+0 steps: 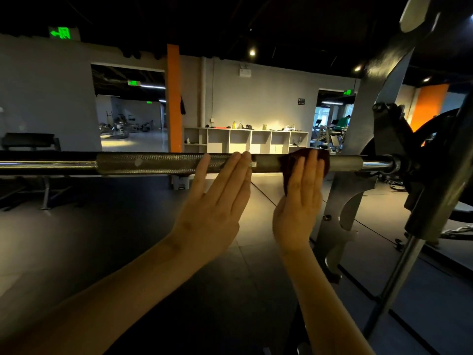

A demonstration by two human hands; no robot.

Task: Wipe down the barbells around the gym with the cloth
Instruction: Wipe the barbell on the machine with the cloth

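A steel barbell (pixel 153 163) runs level across the view on a rack, its knurled middle part in front of me. My left hand (pixel 217 201) lies flat with straight fingers, the fingertips resting on the bar's knurled part. My right hand (pixel 299 203) presses a dark red cloth (pixel 288 162) against the bar a little to the right, fingers straight over the cloth. The cloth drapes over the bar and hangs down under my palm; part of it is hidden by the hand.
The rack's grey upright (pixel 358 149) and hooks stand at the right, with black weight plates (pixel 435 139) on the bar's end. A bench (pixel 28 142) sits at the far left. White shelves (pixel 245 140) and an orange pillar (pixel 174 98) line the back wall.
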